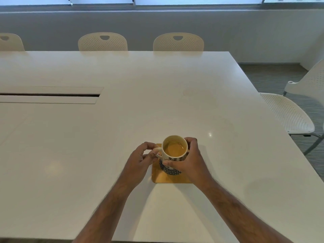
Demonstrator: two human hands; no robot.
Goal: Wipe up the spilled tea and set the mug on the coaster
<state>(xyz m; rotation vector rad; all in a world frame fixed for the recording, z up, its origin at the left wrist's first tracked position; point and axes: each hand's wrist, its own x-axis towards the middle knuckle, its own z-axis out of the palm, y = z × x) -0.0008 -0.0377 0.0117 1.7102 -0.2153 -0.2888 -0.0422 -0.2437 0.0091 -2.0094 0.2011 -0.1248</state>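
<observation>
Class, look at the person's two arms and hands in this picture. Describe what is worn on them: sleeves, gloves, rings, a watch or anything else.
Both forearms are bare right to the bottom edge of the picture, so no sleeves show. The left hand and the right hand wear no gloves. No watch, bracelet or ring is visible on either wrist or on the fingers that show.

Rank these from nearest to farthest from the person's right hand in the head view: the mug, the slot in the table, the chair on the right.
From the right hand:
1. Mug, gripped by that hand, on the coaster.
2. Chair, off the table's right edge.
3. Slot, far left in the tabletop.
</observation>
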